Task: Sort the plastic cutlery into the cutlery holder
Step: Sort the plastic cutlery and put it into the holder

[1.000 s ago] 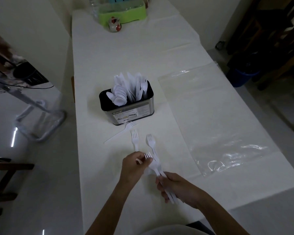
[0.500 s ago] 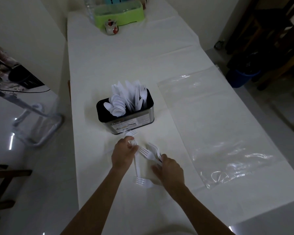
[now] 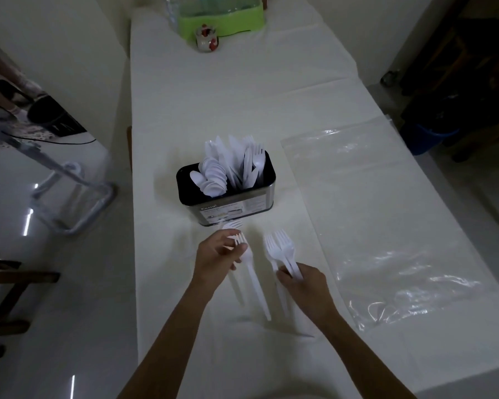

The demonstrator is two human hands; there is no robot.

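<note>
White tablecloth (image 3: pixel 213 96); left hand (image 3: pixel 213 259) pinches one fork (image 3: pixel 254 280), right hand (image 3: pixel 303 286) grips fork bundle (image 3: pixel 280 249): best align tines before loading cutlery holder (image 3: pixel 228 208).

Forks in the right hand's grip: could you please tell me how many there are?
3 forks show, heads fanned beyond the right hand, toward the cutlery holder; others may hide behind.

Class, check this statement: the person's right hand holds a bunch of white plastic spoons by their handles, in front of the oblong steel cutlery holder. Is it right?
Not spoons. The head view shows tines: the right hand holds a bunch of white plastic forks by their handles, in front of the oblong steel cutlery holder.
</note>
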